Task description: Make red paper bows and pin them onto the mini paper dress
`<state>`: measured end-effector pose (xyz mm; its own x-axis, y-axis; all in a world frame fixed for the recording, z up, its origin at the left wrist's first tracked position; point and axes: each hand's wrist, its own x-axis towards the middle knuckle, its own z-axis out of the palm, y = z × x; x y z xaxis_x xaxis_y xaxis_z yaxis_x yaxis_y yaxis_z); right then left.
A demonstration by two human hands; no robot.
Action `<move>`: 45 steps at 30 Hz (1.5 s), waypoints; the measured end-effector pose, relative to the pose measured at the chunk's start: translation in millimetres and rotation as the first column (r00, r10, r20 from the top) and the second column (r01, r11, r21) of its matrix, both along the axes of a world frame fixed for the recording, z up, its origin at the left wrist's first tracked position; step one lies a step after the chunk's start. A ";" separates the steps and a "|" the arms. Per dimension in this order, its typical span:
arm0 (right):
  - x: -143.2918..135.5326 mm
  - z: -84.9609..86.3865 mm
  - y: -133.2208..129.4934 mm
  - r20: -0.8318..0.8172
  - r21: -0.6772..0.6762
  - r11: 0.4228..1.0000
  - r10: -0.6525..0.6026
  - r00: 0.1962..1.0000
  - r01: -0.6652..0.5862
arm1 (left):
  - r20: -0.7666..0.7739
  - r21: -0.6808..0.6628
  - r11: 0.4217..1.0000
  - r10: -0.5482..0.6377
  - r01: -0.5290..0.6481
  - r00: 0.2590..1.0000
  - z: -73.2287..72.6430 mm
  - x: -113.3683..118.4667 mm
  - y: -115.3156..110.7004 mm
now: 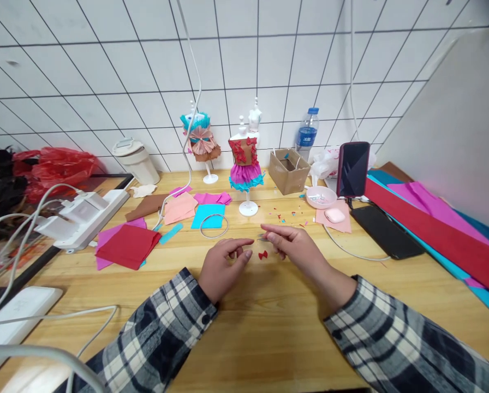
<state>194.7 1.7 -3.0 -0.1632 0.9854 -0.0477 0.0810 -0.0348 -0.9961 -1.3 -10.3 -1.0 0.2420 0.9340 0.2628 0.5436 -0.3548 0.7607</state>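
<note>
Head: one red bow (263, 255) between two hands (227, 268) (297, 248).

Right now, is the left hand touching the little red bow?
Apart. The head view shows a strip of bare wood between the left hand's thumb and the bow.

**Two bare hands face each other, fingertips apart**

The left forearm (158, 330) and right forearm (404, 341) angle inward from the lower corners, both in plaid sleeves that end at the wrists. The left hand (225, 268) is turned back upward, its index finger reaching toward the other hand and its thumb held out below, the tips apart. The right hand (297, 248) points back across, index finger extended, thumb beneath it and the remaining fingers curled under. How firmly its fingertips close is unclear.
</note>
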 end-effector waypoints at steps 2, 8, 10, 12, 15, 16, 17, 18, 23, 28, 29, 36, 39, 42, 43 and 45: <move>6.4 -1.0 2.3 -0.016 -0.031 0.994 0.107 0.994 -0.107 | 0.053 -0.081 0.996 0.049 -0.045 0.997 -0.8 -3.1 4.2; 8.9 -7.6 -0.1 0.529 0.232 0.943 0.083 0.844 -0.238 | 0.142 -0.210 0.975 0.102 -0.070 0.985 -4.6 -8.7 12.4; 5.4 -9.7 -1.8 0.654 0.262 0.932 0.021 0.756 -0.252 | 0.143 -0.216 0.974 0.093 -0.061 0.985 -5.6 -8.6 12.4; 2.2 -10.6 -2.9 0.706 0.254 0.936 -0.007 0.708 -0.245 | 0.135 -0.212 0.976 0.078 -0.048 0.988 -5.9 -7.9 11.8; 0.0 -10.2 -3.2 0.717 0.236 0.942 -0.003 0.697 -0.239 | 0.082 -0.190 0.981 0.047 -0.031 0.995 -4.7 -6.2 11.0; -0.2 -9.9 -3.2 0.701 0.222 0.946 0.014 0.713 -0.237 | 0.046 -0.175 0.984 0.032 -0.023 0.998 -4.1 -5.5 10.9; -0.2 -9.6 -3.1 0.673 0.207 0.951 0.031 0.739 -0.229 | 0.003 -0.155 0.988 0.013 -0.012 1.000 -3.6 -4.8 10.8; -0.3 -9.4 -3.1 0.637 0.195 0.957 0.045 0.770 -0.216 | -0.044 -0.133 0.991 -0.011 0.005 0.999 -3.3 -4.1 10.6; -2.7 -9.6 -4.8 0.488 0.222 0.962 0.029 0.872 -0.156 | -0.216 -0.047 0.997 -0.069 0.061 0.974 -4.3 -1.9 8.2; -5.6 -8.2 -8.8 0.486 0.276 0.939 0.048 0.872 -0.205 | -0.278 0.010 1.000 0.003 0.000 0.961 -3.0 -1.6 4.5; -5.9 -7.0 -9.7 0.489 0.289 0.934 0.044 0.871 -0.210 | -0.290 0.030 1.000 0.016 -0.007 0.957 -2.2 -1.5 4.0; -7.2 3.6 -16.4 0.534 0.402 0.882 -0.006 0.845 -0.248 | -0.299 0.178 0.984 0.046 0.008 0.953 5.0 -0.9 2.1; -7.6 3.5 -19.5 0.565 0.452 0.850 -0.038 0.824 -0.271 | -0.296 0.240 0.970 0.037 0.037 0.955 6.0 -1.7 1.8; -7.7 4.1 -22.4 0.553 0.510 0.811 -0.055 0.831 -0.286 | -0.300 0.315 0.946 0.020 0.079 0.954 7.1 -3.3 1.4; -7.6 5.2 -23.3 0.531 0.534 0.798 -0.058 0.845 -0.280 | -0.300 0.342 0.935 0.019 0.089 0.954 8.0 -4.1 1.2; -7.3 8.6 -24.4 0.447 0.570 0.788 -0.060 0.892 -0.233 | -0.300 0.401 0.910 0.020 0.108 0.954 10.5 -6.1 0.9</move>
<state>187.3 -22.7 5.6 -0.3566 0.8153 0.4563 0.4654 0.5785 -0.6699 -7.5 -9.3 9.5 0.4050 0.7452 0.5298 0.6939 -0.6278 0.3527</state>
